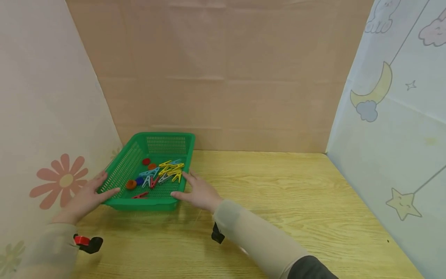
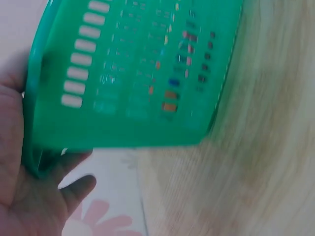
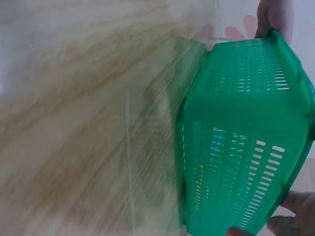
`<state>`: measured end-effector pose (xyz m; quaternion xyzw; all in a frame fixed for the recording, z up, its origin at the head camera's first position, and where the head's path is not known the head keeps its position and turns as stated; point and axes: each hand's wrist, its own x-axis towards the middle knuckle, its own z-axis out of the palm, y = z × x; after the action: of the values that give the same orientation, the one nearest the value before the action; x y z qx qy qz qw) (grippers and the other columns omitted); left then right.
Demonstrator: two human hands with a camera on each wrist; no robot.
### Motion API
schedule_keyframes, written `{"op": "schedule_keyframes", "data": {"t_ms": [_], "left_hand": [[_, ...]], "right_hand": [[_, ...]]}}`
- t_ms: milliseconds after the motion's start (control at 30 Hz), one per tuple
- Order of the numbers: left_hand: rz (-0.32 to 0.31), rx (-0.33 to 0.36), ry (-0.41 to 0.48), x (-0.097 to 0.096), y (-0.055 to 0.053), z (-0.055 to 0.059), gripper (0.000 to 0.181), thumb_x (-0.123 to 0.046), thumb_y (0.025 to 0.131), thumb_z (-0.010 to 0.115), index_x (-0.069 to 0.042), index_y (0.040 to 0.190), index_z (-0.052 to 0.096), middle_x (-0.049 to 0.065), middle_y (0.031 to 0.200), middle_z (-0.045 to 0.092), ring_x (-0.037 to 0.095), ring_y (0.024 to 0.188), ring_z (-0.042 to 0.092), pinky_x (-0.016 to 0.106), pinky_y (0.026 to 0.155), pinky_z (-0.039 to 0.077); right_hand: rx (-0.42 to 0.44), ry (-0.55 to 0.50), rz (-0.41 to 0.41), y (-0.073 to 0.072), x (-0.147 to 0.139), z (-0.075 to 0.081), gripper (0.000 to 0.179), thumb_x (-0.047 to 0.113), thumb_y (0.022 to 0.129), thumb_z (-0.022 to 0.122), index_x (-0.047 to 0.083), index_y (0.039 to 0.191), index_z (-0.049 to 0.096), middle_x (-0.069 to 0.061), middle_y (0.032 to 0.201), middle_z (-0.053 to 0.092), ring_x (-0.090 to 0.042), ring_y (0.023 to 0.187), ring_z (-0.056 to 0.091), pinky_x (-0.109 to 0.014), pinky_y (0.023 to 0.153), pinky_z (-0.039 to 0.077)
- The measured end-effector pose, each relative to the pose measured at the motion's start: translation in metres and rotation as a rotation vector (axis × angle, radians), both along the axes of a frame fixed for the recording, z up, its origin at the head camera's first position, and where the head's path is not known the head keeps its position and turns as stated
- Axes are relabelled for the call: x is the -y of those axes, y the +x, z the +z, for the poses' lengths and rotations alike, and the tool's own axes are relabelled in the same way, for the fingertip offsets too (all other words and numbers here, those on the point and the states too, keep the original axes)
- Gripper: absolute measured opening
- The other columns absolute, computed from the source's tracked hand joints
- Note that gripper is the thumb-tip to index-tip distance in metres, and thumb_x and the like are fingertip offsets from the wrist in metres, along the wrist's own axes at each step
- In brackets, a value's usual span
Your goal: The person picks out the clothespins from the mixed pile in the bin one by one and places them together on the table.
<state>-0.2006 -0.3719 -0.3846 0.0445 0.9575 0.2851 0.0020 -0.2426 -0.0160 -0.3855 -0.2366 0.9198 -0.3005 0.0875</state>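
The left hand (image 1: 85,197) is holding the green basket (image 1: 143,205) by its rim, near the front corner. Its thumb is reaching over the edge, and its other fingers are pressing on the outer side. The right hand (image 1: 201,193) is gripping the rim across from it, with its thumb and fingers going over the edge. So both hands are grasping the basket, and it is sitting between them, just over the wooden table (image 1: 285,217). I cannot tell if the whole bottom is touching the wood.

Lots of little things are lying inside. The yellow clips (image 1: 177,166) are resting closest to the right fingers. A bit further from those fingers, a blue clip (image 1: 150,171) is lying near the middle. A red clip (image 1: 140,196) is lying low down, between the two thumbs. An orange cap (image 1: 131,185) is sitting near the left thumb, with a blue cap (image 1: 139,181) just beside it. A red cap (image 1: 146,161) is lying further away, past the left fingertips.

A pink flower (image 1: 66,180) is showing on the wall, just outside the left fingers. Pale sleeves (image 1: 258,236) are covering both arms behind the hands.
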Motion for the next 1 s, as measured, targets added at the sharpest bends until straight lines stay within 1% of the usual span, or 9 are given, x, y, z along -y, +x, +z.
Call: {"op": "schedule_keyframes", "data": {"t_ms": [100, 233, 367, 467, 567, 667, 767, 867, 1000], "left_hand": [[-0.059, 0.002, -0.018, 0.007, 0.003, 0.000, 0.091, -0.042, 0.096, 0.056, 0.003, 0.152, 0.000, 0.030, 0.156, -0.004, 0.062, 0.133, 0.008, 0.079, 0.089, 0.022], [-0.092, 0.012, 0.000, 0.016, 0.009, -0.002, 0.094, -0.034, 0.094, 0.062, 0.001, 0.152, -0.003, 0.033, 0.154, -0.003, 0.064, 0.130, 0.013, 0.078, 0.087, 0.025], [-0.092, 0.015, 0.021, 0.020, 0.013, -0.002, 0.097, -0.031, 0.091, 0.066, -0.001, 0.153, -0.002, 0.038, 0.151, 0.004, 0.065, 0.127, 0.020, 0.076, 0.086, 0.028], [-0.092, 0.009, 0.020, 0.020, 0.013, -0.003, 0.096, -0.030, 0.091, 0.067, 0.000, 0.153, -0.001, 0.040, 0.149, 0.007, 0.066, 0.125, 0.021, 0.076, 0.086, 0.029], [-0.081, 0.008, 0.002, 0.022, 0.013, -0.002, 0.097, -0.033, 0.091, 0.067, -0.001, 0.153, 0.000, 0.040, 0.150, 0.007, 0.066, 0.125, 0.021, 0.077, 0.086, 0.028], [-0.077, 0.012, 0.008, 0.025, 0.015, -0.001, 0.097, -0.035, 0.091, 0.066, -0.003, 0.154, -0.001, 0.037, 0.152, 0.004, 0.067, 0.125, 0.020, 0.078, 0.085, 0.027], [-0.080, 0.008, 0.029, 0.025, 0.016, -0.001, 0.097, -0.035, 0.091, 0.066, -0.004, 0.154, 0.000, 0.033, 0.154, 0.002, 0.066, 0.126, 0.018, 0.079, 0.085, 0.026], [-0.085, 0.008, 0.062, 0.024, 0.016, 0.001, 0.097, -0.035, 0.090, 0.067, -0.005, 0.154, 0.000, 0.027, 0.157, -0.002, 0.063, 0.131, 0.011, 0.079, 0.087, 0.023], [-0.092, 0.011, 0.087, 0.018, 0.017, 0.003, 0.096, -0.035, 0.091, 0.067, -0.007, 0.155, 0.001, 0.026, 0.158, -0.001, 0.060, 0.135, 0.006, 0.079, 0.090, 0.020]], "right_hand": [[-0.075, 0.067, 0.029, -0.001, -0.003, 0.000, 0.093, 0.079, 0.081, 0.045, 0.027, 0.154, 0.023, 0.003, 0.161, 0.010, -0.028, 0.142, 0.027, -0.053, 0.106, 0.034], [-0.182, 0.188, 0.075, -0.005, -0.005, -0.001, 0.095, 0.082, 0.079, 0.041, 0.028, 0.155, 0.021, 0.007, 0.161, 0.008, -0.026, 0.144, 0.023, -0.055, 0.110, 0.027], [-0.290, 0.296, 0.120, -0.009, -0.008, -0.001, 0.094, 0.084, 0.079, 0.036, 0.029, 0.155, 0.021, 0.007, 0.161, 0.011, -0.027, 0.145, 0.019, -0.054, 0.114, 0.017], [-0.346, 0.334, 0.145, -0.010, -0.010, 0.000, 0.093, 0.084, 0.080, 0.034, 0.029, 0.154, 0.024, 0.005, 0.160, 0.016, -0.026, 0.146, 0.016, -0.052, 0.116, 0.012], [-0.394, 0.350, 0.177, -0.012, -0.009, 0.001, 0.092, 0.083, 0.081, 0.034, 0.026, 0.153, 0.028, 0.002, 0.159, 0.021, -0.024, 0.147, 0.013, -0.048, 0.117, 0.008], [-0.412, 0.352, 0.201, -0.013, -0.007, 0.002, 0.093, 0.082, 0.081, 0.034, 0.023, 0.153, 0.030, 0.000, 0.159, 0.023, -0.021, 0.146, 0.013, -0.044, 0.117, 0.005], [-0.404, 0.347, 0.214, -0.014, -0.005, 0.004, 0.094, 0.082, 0.081, 0.036, 0.021, 0.152, 0.032, 0.000, 0.158, 0.024, -0.020, 0.146, 0.016, -0.043, 0.118, 0.005], [-0.399, 0.355, 0.210, -0.014, -0.007, 0.006, 0.094, 0.083, 0.080, 0.037, 0.022, 0.151, 0.033, 0.000, 0.158, 0.025, -0.021, 0.145, 0.019, -0.044, 0.118, 0.008], [-0.400, 0.356, 0.190, -0.011, -0.013, 0.008, 0.092, 0.083, 0.080, 0.038, 0.025, 0.151, 0.034, 0.002, 0.157, 0.027, -0.023, 0.145, 0.021, -0.045, 0.117, 0.009]]}}
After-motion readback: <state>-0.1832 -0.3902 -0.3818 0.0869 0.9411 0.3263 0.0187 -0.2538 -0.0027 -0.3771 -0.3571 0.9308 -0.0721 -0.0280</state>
